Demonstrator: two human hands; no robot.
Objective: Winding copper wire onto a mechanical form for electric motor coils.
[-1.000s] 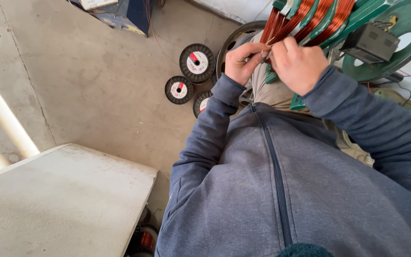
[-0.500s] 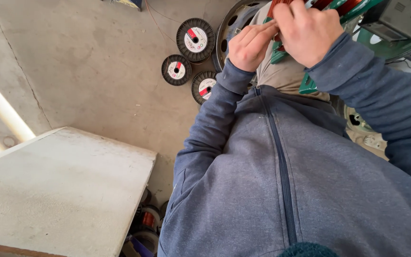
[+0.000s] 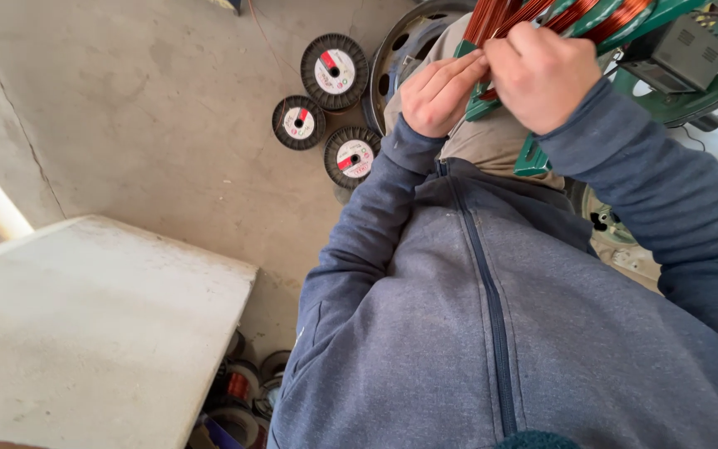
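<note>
Copper wire (image 3: 500,15) wound on green frame (image 3: 600,15), top of view; left hand (image 3: 435,93) fingers pinched on strands, right hand (image 3: 542,73) closed over frame; three black spools (image 3: 334,71) on concrete floor (image 3: 151,108), pale table (image 3: 85,324) lower left

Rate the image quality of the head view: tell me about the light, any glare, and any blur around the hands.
Head view: soft daylight, fairly even. The pale tabletop looks washed out, near glare. The left hand and right hand on the copper wire coils are slightly soft, as are the black spools on the floor. Wide-angle stretch shows at the edges.
</note>
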